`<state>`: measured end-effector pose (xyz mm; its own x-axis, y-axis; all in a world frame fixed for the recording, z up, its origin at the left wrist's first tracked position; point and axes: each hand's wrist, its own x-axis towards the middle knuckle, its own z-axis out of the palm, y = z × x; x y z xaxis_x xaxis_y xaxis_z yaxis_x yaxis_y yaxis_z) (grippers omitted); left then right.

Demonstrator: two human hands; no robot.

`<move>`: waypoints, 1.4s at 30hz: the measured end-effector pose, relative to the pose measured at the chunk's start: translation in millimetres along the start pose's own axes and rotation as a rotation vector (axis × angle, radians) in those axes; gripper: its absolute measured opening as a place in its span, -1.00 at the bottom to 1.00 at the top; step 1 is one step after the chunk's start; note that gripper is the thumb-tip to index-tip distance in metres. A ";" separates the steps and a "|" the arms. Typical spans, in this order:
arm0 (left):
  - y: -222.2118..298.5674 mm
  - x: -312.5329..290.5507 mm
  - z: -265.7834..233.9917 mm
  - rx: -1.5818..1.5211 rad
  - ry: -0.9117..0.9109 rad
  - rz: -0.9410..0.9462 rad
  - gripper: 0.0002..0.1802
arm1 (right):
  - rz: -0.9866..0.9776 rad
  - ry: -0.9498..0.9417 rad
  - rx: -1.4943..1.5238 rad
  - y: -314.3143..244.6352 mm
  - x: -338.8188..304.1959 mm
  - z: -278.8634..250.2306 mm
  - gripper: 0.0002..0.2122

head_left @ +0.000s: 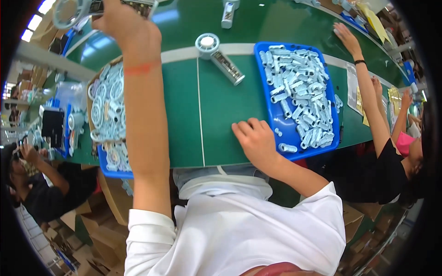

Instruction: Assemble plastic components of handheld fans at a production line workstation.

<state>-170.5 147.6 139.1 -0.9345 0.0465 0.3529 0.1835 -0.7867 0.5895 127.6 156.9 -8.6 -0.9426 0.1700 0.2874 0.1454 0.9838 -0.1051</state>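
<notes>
At the far left of the bench, my left hand (129, 27) is stretched out and closed on a light-blue handheld fan (71, 13), its ring-shaped head to the left of the fingers. Its handle is partly behind the hand, and internal parts show there. My right hand (257, 141) lies on the green bench beside the blue tray, fingers loosely apart, holding nothing I can see. Between my arms and farther off lies another handheld fan (207, 42), its handle uncovered with electronics showing (228, 67). A third fan handle (227, 16) is at the far edge.
The blue tray (283, 131) at right bears many small light-blue parts. Left of my arm, a cardboard box (90, 110) of ring-shaped parts stands over a blue bin (115, 174). A co-worker's arm (370, 92) reaches over the bench at right; another person (46, 177) sits at left.
</notes>
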 end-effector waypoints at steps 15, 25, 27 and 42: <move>53.8 -244.4 -140.7 0.263 -0.179 -0.738 -0.67 | -0.211 0.017 0.300 2.1 8.5 -17.6 -0.71; 50.1 -235.5 -164.1 0.214 -0.250 -0.780 -0.60 | 0.280 -0.129 0.234 -26.6 10.6 -7.6 -0.68; 51.3 -238.0 -166.5 0.247 -0.286 -0.786 -0.55 | 0.164 -0.148 0.197 -26.5 12.6 -7.6 -0.69; 44.0 -255.1 -158.6 0.687 -0.689 -0.540 0.04 | 0.731 -0.048 1.297 -34.2 12.1 -23.5 -0.76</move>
<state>27.6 3.5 -40.2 -0.6125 0.7795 0.1310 0.1333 -0.0615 0.9892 118.2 126.6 20.8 -0.7935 0.5637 -0.2291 0.2405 -0.0554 -0.9691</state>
